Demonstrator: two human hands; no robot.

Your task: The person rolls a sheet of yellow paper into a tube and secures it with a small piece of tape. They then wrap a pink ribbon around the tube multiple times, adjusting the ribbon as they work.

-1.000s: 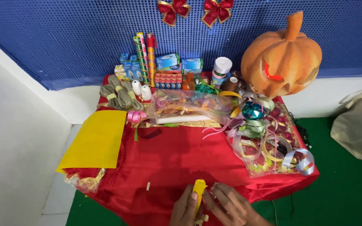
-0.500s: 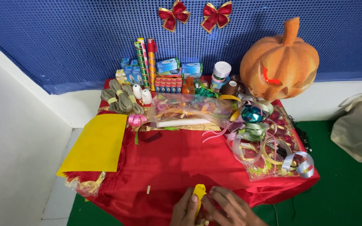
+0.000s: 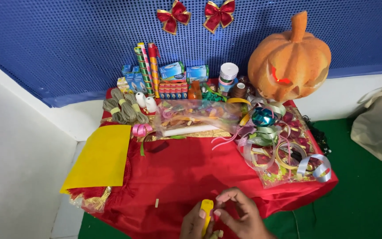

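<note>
At the bottom middle of the view, my left hand [image 3: 194, 222] grips a small yellow stick-shaped object [image 3: 207, 211], held upright over the near edge of the table covered in red cloth [image 3: 186, 170]. My right hand [image 3: 238, 216] is against it from the right, fingers pinching at its side where a bit of red shows. What the fingertips pinch is too small to tell.
A yellow sheet [image 3: 100, 155] lies at the left edge. Clear bags of ribbons [image 3: 284, 148] fill the right side and middle back. An orange carved pumpkin [image 3: 289, 62], wrapped rolls [image 3: 146, 66], small boxes [image 3: 173, 77] and twine bundles [image 3: 122, 108] line the back. A beige bag [image 3: 381, 124] sits on the green floor.
The view has tilted down slightly, so the table sits lower in the frame. Both hands stay together on the yellow object, the right fingers shifting a little.
</note>
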